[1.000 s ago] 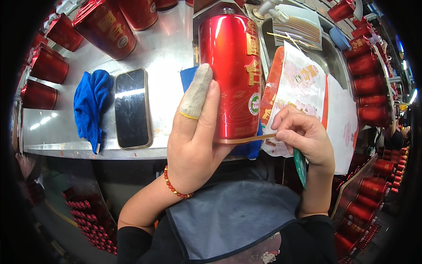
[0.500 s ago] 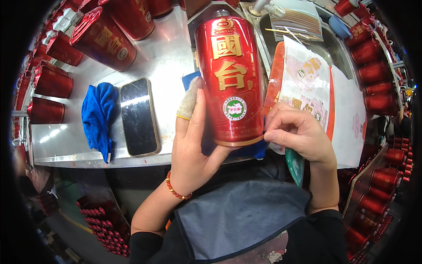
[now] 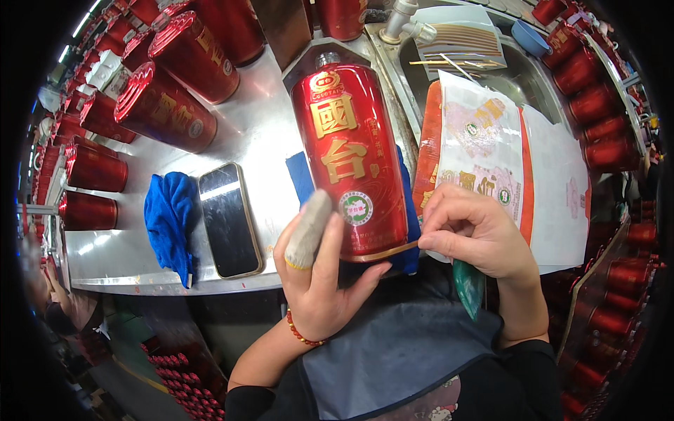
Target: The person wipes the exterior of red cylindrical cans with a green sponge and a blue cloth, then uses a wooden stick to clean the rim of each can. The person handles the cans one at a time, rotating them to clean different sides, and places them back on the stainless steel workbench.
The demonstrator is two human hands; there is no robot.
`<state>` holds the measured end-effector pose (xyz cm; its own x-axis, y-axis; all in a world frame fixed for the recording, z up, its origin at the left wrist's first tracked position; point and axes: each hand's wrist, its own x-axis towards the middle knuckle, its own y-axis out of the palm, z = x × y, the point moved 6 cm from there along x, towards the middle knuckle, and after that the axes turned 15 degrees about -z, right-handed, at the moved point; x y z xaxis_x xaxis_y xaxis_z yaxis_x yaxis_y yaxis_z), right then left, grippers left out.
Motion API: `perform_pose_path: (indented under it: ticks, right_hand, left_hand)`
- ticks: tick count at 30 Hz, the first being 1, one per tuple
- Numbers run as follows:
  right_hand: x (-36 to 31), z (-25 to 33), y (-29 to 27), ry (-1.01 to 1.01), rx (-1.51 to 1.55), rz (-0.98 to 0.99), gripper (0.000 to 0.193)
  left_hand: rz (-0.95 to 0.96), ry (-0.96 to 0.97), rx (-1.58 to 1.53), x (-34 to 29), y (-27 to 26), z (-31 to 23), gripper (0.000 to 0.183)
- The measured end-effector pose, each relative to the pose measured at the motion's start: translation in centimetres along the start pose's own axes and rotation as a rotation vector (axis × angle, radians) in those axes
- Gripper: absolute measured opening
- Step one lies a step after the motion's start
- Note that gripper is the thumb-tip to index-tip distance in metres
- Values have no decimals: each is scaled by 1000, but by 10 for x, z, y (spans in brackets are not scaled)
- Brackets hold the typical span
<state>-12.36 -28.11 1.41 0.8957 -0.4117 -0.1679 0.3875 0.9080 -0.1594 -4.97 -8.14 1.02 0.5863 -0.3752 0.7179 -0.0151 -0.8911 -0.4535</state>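
A red bottle [image 3: 354, 168] with raised gold lettering rests over a blue cloth [image 3: 298, 175], its neck away from me and its base near the table's front edge. Along the base runs a thin gold-brown strip [image 3: 393, 251], and its loose right end is pinched between the thumb and finger of my right hand [image 3: 474, 231]. A green pointed thing [image 3: 468, 288] sticks out below that hand; its kind I cannot make out. My left hand [image 3: 316, 270] is open at the bottle's lower left corner, thumb spread below the base. One of its fingers wears a cloth finger cot [image 3: 309, 235].
A phone [image 3: 229, 221] and a crumpled blue rag [image 3: 168, 224] lie left on the metal table [image 3: 126, 266]. More red bottles [image 3: 165, 112] stand behind them. At right, printed sheets [image 3: 484, 140] overlap the sink [image 3: 544, 98], where brown strips [image 3: 460, 42] lie on paper.
My left hand has slid down from the bottle's left side to its lower corner. The strip's end now shows drawn out to the right from the base. The whole view has shifted slightly.
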Motion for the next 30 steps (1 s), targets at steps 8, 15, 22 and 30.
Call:
perform_pose_path:
  ticks: [8, 15, 22, 30]
  right_hand:
    - [7, -19, 6, 9, -26, 1, 18]
    - [11, -12, 9, -49, -107, 12, 21]
    - [12, -15, 11, -70, -79, 10, 19]
    - [11, -12, 13, -110, -104, -5, 22]
  left_hand:
    - [99, -139, -79, 7, 8, 15, 90]
    - [101, -196, -67, -16, -7, 15, 70]
    - [119, 366, -75, -26, -16, -14, 32]
    - [-21, 449, 48, -14, -14, -28, 37]
